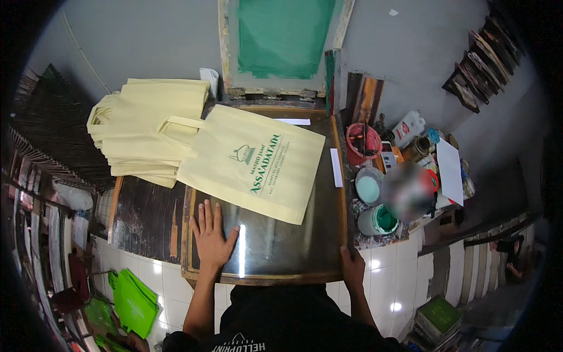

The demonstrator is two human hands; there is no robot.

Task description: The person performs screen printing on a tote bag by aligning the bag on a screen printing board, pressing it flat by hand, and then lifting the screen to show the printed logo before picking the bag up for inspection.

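A cream tote bag (281,193) with green print lies flat and slightly turned on the glass-topped printing table (275,252). Its handle reaches left onto a stack of similar cream bags (158,94). My left hand (213,237) rests open on the left front of the glass, fingers spread, just below the bag's lower edge and apart from it. At the right front corner, my right hand (353,267) is closed round the table's wooden edge, its fingers partly hidden.
A hinged screen frame (281,76) with green mesh stands raised behind the table. Right of it are a red bucket (363,142), a pot of green ink (384,219), a pale-filled tub (369,186) and bottles. Bright green bags (134,302) sit low on the left.
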